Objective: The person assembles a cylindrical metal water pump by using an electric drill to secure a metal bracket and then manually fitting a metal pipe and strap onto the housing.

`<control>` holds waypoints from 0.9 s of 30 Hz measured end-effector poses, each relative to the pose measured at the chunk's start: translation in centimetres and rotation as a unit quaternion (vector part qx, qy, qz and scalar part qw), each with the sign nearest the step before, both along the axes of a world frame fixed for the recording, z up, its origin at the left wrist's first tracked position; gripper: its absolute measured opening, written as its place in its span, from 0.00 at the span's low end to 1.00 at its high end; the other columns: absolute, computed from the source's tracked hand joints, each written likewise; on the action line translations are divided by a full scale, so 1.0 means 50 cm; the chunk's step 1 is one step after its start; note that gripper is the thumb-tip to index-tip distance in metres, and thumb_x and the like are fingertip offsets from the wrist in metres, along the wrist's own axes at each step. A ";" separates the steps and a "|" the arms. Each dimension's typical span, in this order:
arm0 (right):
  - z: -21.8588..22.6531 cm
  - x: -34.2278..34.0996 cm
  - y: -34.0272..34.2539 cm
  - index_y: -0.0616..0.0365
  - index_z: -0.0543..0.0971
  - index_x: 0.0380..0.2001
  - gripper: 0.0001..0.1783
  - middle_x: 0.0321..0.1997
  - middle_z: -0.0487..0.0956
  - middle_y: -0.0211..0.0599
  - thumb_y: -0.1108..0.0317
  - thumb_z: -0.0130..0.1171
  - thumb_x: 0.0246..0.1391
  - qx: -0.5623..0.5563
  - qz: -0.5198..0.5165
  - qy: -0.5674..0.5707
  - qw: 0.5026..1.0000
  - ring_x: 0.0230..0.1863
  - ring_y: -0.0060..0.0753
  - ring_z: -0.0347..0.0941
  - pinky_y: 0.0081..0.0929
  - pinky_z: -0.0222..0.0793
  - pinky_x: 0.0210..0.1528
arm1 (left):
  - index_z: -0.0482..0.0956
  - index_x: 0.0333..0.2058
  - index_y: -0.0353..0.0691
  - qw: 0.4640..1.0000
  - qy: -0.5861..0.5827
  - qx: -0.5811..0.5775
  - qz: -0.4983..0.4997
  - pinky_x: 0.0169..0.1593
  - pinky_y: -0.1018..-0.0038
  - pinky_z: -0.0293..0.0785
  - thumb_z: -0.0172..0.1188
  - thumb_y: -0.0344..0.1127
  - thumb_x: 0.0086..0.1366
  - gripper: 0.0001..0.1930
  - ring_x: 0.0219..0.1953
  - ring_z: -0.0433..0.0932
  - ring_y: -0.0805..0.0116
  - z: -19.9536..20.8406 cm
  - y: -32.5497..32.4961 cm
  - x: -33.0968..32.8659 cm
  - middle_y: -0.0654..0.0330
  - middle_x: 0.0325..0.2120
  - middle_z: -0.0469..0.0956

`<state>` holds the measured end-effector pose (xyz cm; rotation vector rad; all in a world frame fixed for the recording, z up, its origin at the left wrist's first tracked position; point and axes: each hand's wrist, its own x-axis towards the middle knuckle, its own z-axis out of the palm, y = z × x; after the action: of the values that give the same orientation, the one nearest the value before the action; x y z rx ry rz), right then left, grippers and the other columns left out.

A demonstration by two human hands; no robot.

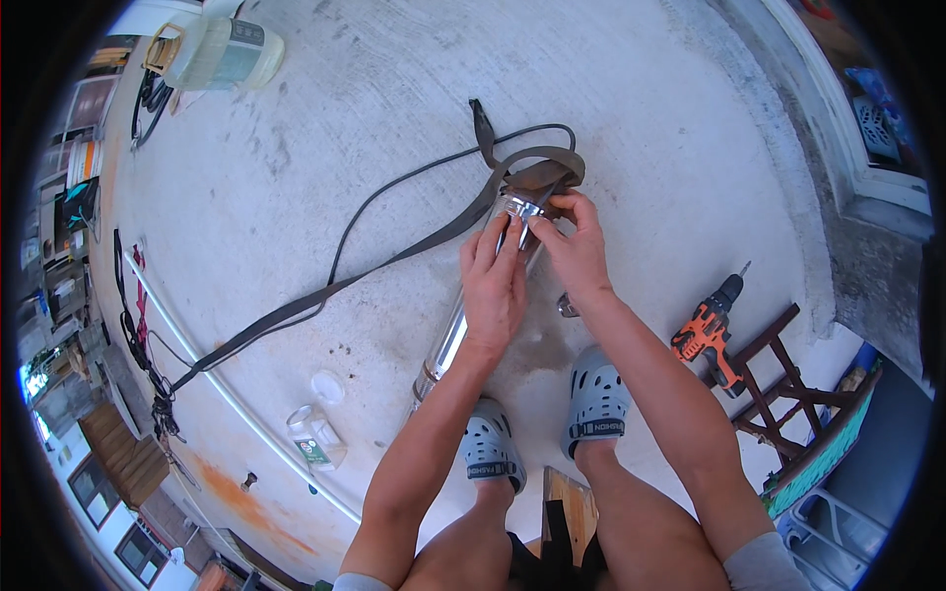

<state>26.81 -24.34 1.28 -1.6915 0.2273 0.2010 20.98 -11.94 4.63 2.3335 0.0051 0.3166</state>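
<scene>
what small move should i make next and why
Perhaps steady the metal tube with your left hand and ease the dark strap back with your right hand: both hands are at the tube's far end, where the strap bunches close.

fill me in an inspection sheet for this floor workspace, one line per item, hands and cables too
Surface: pale concrete floor, brownish patch near the shoes, orange stain lower left
Job's things: shiny metal tube lying on the floor; flat dark band bunched at its far end
Clutter: orange-black drill at right; clear jar and round pale disc at left
Hands: left hand and right hand both touch the tube's far end; grip unclear
Cables: thin black cable loops beyond the tube
Surroundings: large clear jug upper left; dark frame at right
</scene>
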 end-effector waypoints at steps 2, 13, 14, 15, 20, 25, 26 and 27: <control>0.023 0.008 0.000 0.63 0.74 0.46 0.23 0.61 0.67 0.46 0.67 0.71 0.51 0.017 -0.003 0.021 1.000 0.60 0.41 0.68 0.32 0.67 0.61 | 0.75 0.58 0.35 1.000 -0.001 -0.005 0.000 0.60 0.59 0.68 0.58 0.19 0.60 0.25 0.55 0.71 0.45 0.001 0.002 -0.002 0.48 0.59 0.73; 0.041 0.032 -0.011 0.64 0.75 0.48 0.25 0.55 0.74 0.41 0.71 0.73 0.48 0.099 0.006 0.133 0.986 0.57 0.35 0.71 0.31 0.69 0.59 | 0.76 0.53 0.33 0.999 -0.003 -0.039 0.015 0.59 0.58 0.68 0.60 0.21 0.61 0.20 0.54 0.71 0.44 0.008 0.008 0.001 0.47 0.56 0.75; 0.047 0.034 -0.011 0.64 0.75 0.48 0.25 0.55 0.74 0.41 0.71 0.73 0.48 0.099 0.007 0.133 0.986 0.57 0.35 0.71 0.31 0.69 0.59 | 0.76 0.53 0.33 0.999 -0.002 -0.038 0.017 0.59 0.58 0.68 0.60 0.21 0.61 0.20 0.54 0.71 0.44 0.008 0.009 0.001 0.47 0.56 0.75; 0.051 0.035 -0.010 0.63 0.75 0.48 0.25 0.53 0.75 0.41 0.72 0.73 0.48 0.104 0.006 0.135 0.985 0.57 0.35 0.72 0.31 0.69 0.58 | 0.76 0.52 0.33 0.999 -0.004 -0.048 0.017 0.59 0.58 0.68 0.60 0.21 0.60 0.19 0.54 0.71 0.44 0.008 0.010 0.001 0.47 0.55 0.75; 0.056 0.031 -0.012 0.62 0.74 0.48 0.25 0.51 0.76 0.42 0.72 0.73 0.47 0.110 -0.002 0.127 0.986 0.57 0.34 0.72 0.31 0.70 0.56 | 0.74 0.49 0.34 0.998 -0.006 -0.066 0.021 0.57 0.57 0.68 0.60 0.20 0.60 0.17 0.53 0.71 0.43 0.003 0.007 0.001 0.47 0.53 0.74; 0.062 0.027 -0.015 0.59 0.74 0.50 0.25 0.54 0.74 0.39 0.74 0.72 0.49 0.104 0.015 0.129 0.986 0.60 0.33 0.69 0.31 0.67 0.61 | 0.74 0.49 0.34 0.998 -0.007 -0.062 0.019 0.57 0.57 0.68 0.61 0.21 0.60 0.18 0.52 0.71 0.44 0.004 0.007 0.001 0.47 0.53 0.73; 0.063 0.028 -0.015 0.59 0.74 0.50 0.25 0.54 0.74 0.39 0.74 0.72 0.49 0.104 0.016 0.130 0.986 0.60 0.33 0.69 0.31 0.67 0.61 | 0.74 0.49 0.34 0.998 -0.006 -0.062 0.020 0.57 0.57 0.68 0.61 0.21 0.60 0.18 0.52 0.71 0.44 0.005 0.007 0.001 0.47 0.53 0.73; 0.065 0.029 -0.014 0.59 0.74 0.50 0.25 0.54 0.74 0.39 0.74 0.72 0.49 0.098 0.015 0.133 0.986 0.61 0.34 0.69 0.31 0.67 0.61 | 0.74 0.50 0.34 0.998 -0.006 -0.060 0.019 0.57 0.57 0.68 0.61 0.21 0.60 0.18 0.53 0.71 0.44 0.005 0.007 0.001 0.47 0.53 0.73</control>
<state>28.25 -25.06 4.51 -1.4704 0.3688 0.4586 21.03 -11.59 4.90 2.2137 0.0615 0.3404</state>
